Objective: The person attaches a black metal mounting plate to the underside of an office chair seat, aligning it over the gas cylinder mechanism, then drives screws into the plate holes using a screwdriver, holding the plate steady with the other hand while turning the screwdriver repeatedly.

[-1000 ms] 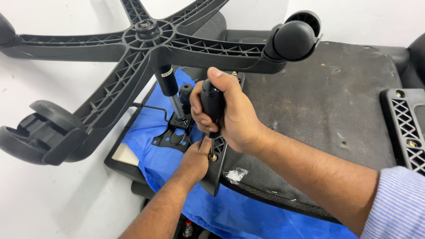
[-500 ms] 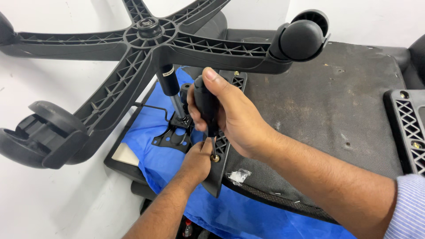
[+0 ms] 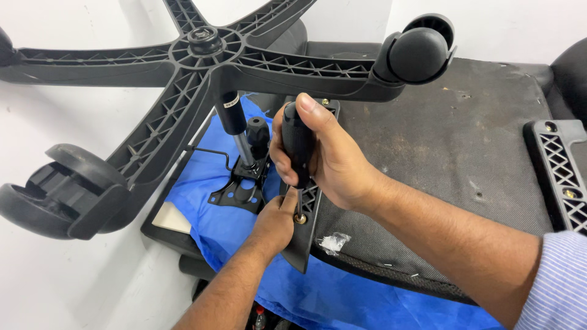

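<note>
Screwdriver upright, black handle, tip seated on a brass screw in the black armrest bracket on the underside of the upturned chair seat. Screw head sits proud, so not driven home yet, I'd judge. Right hand wrapped tight around the handle, thumb on top, forearm coming in from lower right. Left hand reaches up from below, fingers pinched at the screw and tip. Wheel base overhead, blue cloth underneath.
</note>
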